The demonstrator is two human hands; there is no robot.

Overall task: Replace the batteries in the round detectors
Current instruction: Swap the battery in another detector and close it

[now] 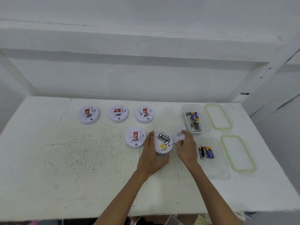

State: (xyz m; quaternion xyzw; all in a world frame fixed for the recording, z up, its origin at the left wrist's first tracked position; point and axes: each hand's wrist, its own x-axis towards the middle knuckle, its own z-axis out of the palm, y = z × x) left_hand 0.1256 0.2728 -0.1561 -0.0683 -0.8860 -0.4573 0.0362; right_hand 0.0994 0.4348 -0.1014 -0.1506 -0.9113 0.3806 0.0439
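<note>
Batteries [163,138], two dark cylinders, lie slantwise in the upturned white round plastic detector [164,145] cupped by our left hand [151,155]. Our right hand [186,146], pinching the white round cover [178,135] just right of it, we judge best placed to pull them.

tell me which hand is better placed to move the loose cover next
Right. The right hand holds the cover, which sits beside the open detector, while the left hand is busy gripping that detector.
</note>
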